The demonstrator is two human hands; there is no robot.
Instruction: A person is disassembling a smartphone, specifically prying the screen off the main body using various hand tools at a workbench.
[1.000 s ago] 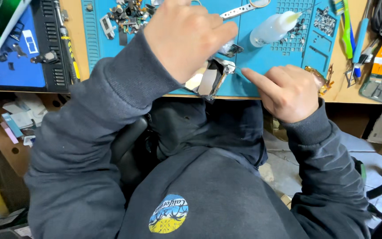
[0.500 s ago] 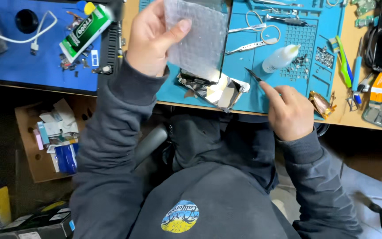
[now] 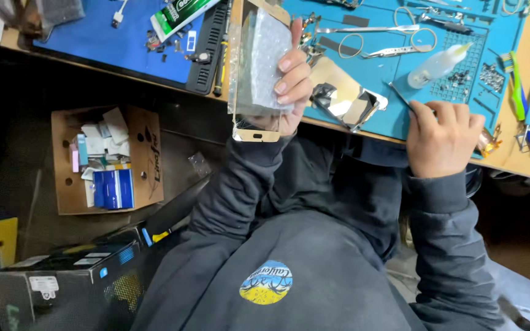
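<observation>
the left hand (image 3: 289, 92) grips a phone screen panel in clear wrap (image 3: 259, 70) upright above the tabletop (image 3: 526, 160) edge, while the right hand (image 3: 441, 138) pinches a thin dark tool (image 3: 399, 96) on the teal mat (image 3: 387, 70).

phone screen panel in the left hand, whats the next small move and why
Probably lower the screen panel toward the teal mat. The left hand holds it upright off the desk, near the opened phone, while the right hand rests on the mat with a thin tool.

Left hand (image 3: 289, 86) lifts a wrapped phone screen (image 3: 259, 67); right hand (image 3: 440, 138) grips a thin tool (image 3: 400, 96).
</observation>
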